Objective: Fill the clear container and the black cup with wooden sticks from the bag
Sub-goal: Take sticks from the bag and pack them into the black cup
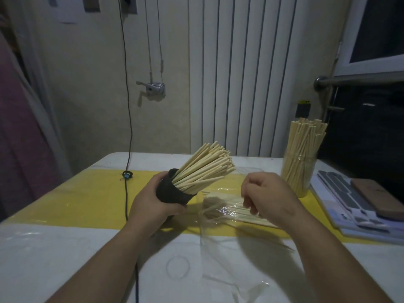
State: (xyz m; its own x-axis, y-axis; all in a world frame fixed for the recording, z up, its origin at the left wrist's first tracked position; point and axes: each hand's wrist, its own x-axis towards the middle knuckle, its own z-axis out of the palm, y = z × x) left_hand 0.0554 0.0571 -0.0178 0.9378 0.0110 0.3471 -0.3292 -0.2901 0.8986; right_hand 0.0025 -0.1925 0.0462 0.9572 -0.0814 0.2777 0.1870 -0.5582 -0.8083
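My left hand (pixel 153 201) grips the black cup (pixel 172 191), tilted to the right and packed with wooden sticks (pixel 205 167) that fan out of its mouth. My right hand (pixel 265 196) hovers over the clear plastic bag (pixel 220 235), fingers loosely curled above the sticks left in the bag (pixel 229 209); whether it pinches any is unclear. The clear container (pixel 298 173) stands upright at the right, full of sticks (pixel 306 136).
A yellow cloth (pixel 87 197) runs across the white table (pixel 65 259). A black cable (pixel 126 193) crosses the table on the left. Flat grey-and-white sheets and a brown phone-like slab (pixel 376 200) lie at the right edge. A wall and radiator stand behind.
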